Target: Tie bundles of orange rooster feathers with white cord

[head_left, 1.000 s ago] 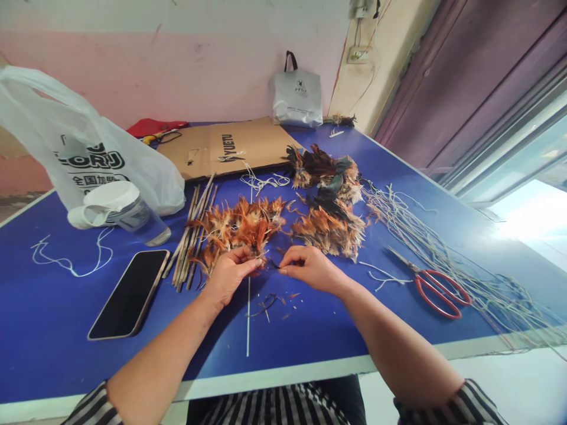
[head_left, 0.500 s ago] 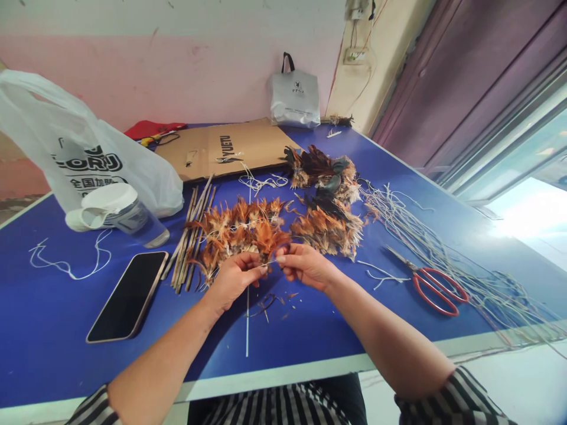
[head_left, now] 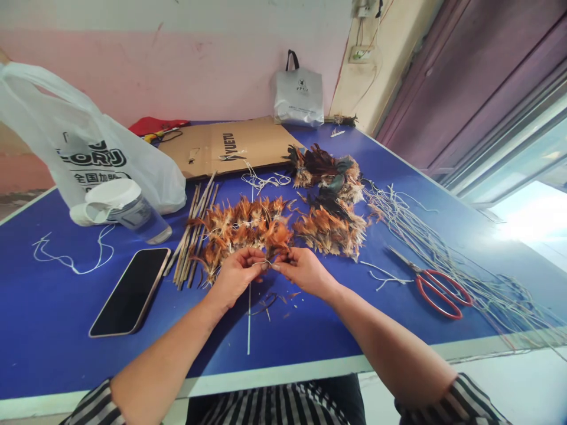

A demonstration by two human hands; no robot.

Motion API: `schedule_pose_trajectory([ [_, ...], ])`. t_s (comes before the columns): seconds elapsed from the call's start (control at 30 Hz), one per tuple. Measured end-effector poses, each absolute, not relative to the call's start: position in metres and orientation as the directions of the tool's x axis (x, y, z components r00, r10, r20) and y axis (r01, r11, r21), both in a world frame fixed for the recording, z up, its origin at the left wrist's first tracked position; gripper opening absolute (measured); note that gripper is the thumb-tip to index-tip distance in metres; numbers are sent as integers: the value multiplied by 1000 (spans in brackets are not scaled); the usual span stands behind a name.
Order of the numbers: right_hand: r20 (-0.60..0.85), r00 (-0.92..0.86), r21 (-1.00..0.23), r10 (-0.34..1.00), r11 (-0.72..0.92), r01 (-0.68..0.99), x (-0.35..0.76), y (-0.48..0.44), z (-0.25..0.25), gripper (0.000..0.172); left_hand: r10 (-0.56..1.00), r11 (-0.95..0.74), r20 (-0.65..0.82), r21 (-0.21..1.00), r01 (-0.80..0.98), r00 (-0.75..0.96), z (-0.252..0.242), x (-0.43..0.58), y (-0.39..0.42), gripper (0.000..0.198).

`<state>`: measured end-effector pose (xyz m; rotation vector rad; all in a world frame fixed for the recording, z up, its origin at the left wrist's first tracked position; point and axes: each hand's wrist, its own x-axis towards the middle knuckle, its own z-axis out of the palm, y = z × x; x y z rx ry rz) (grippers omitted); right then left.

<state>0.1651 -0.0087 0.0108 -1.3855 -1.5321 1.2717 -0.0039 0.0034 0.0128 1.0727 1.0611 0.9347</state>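
Note:
Over the near side of the blue table, my left hand [head_left: 241,268] pinches a thin white string [head_left: 261,262]. Close beside it, fingertips nearly meeting, my right hand [head_left: 303,268] is closed on the same string by a brown feather tuft [head_left: 279,236]. Whether the right fingers also grip the tuft's base is hidden. Just beyond my hands lie rows of orange-brown feathers [head_left: 241,215] joined along string. More orange and pale feather bunches [head_left: 330,230] lie to the right, with dark feathers [head_left: 319,162] behind them.
Red-handled scissors [head_left: 443,289] and a long bundle of cords [head_left: 425,236] lie right. On the left are thin sticks [head_left: 192,236], a phone [head_left: 130,292], a plastic cup [head_left: 142,212] and a white bag [head_left: 146,171]. Flattened cardboard [head_left: 204,150] and a silver bag [head_left: 299,100] are behind.
My right hand has turned and come lower, its fingertips now against the string close to the left ones. The left hand stays nearly in place. The view has shifted slightly.

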Motion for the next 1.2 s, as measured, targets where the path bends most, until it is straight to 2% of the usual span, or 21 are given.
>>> schedule_pose_trajectory([
  [0.17, 20, -183, -893, 983, 100, 439, 166, -9, 9, 15, 931, 259, -223, 961, -93, 289, 11, -5, 2, 31],
  [0.33, 59, -199, -871, 978, 148, 468, 166, -8, 8, 13, 907, 327, -275, 938, -119, 319, 8, -5, 3, 30],
  [0.47, 80, -231, -857, 970, 185, 480, 167, -8, 9, 12, 915, 302, -274, 952, -53, 297, 9, -4, 3, 27],
  [0.63, 119, -253, -749, 960, 254, 612, 172, -6, 7, 9, 925, 279, -277, 960, 30, 260, 7, -5, 5, 29],
  [0.77, 148, -312, -626, 938, 333, 705, 175, -4, 3, 11, 951, 159, -206, 966, 204, 232, 0, -9, 7, 26],
  [0.9, 112, -354, -496, 929, 361, 790, 176, -5, 4, 13, 971, -48, -49, 920, 389, 236, -2, -14, 8, 17],
  [1.03, 89, -366, -420, 926, 368, 829, 175, -6, 5, 14, 964, -178, 64, 876, 449, 257, 4, -16, 8, 12],
  [1.2, 76, -373, -383, 925, 373, 845, 174, -7, 2, 13, 952, -227, 90, 849, 478, 292, 7, -15, 7, 13],
])
